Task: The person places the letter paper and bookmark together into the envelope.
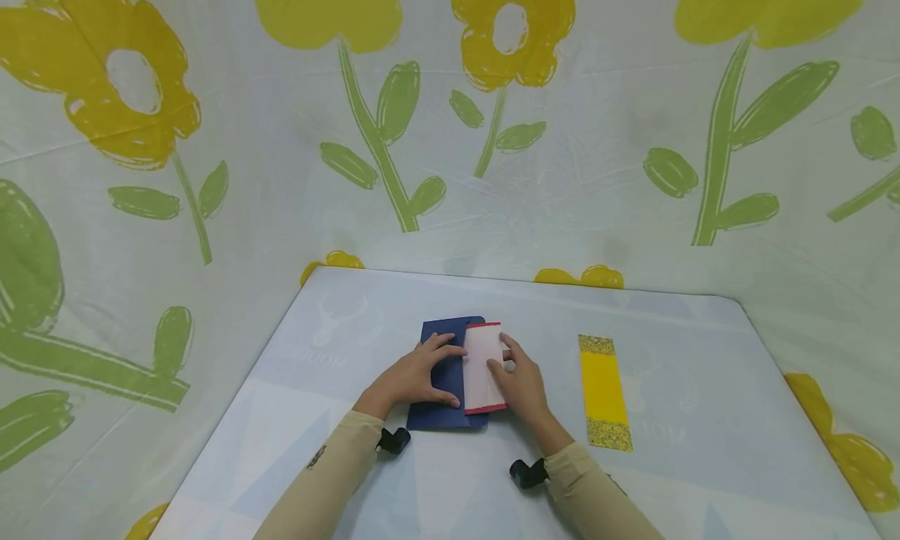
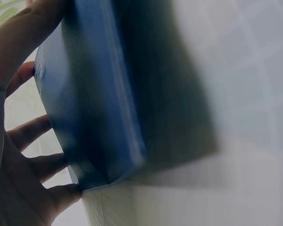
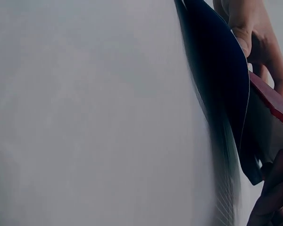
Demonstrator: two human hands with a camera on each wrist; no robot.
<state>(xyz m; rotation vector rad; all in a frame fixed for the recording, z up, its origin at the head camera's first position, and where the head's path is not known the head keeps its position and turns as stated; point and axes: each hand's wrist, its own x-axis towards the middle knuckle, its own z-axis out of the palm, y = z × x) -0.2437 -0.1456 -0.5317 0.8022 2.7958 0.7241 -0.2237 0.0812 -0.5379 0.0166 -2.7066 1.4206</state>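
Note:
A navy blue envelope (image 1: 448, 377) lies at the middle of the table in the head view. My left hand (image 1: 411, 372) holds it from the left, thumb low on its face and fingers spread higher up. In the left wrist view the fingertips meet the edge of the envelope (image 2: 87, 94). A pale pink card (image 1: 481, 380) with red strips at both ends overlaps the envelope's right part. My right hand (image 1: 526, 384) pinches the card's right edge, thumb on its face. The right wrist view shows the card (image 3: 276, 125) beside the curved blue flap (image 3: 221, 66).
To the right lies a flat yellow strip (image 1: 603, 388) with patterned gold ends. A pale printed cloth covers the table (image 1: 337, 477). Behind and to the left hang white curtains (image 1: 598, 173) with yellow flowers.

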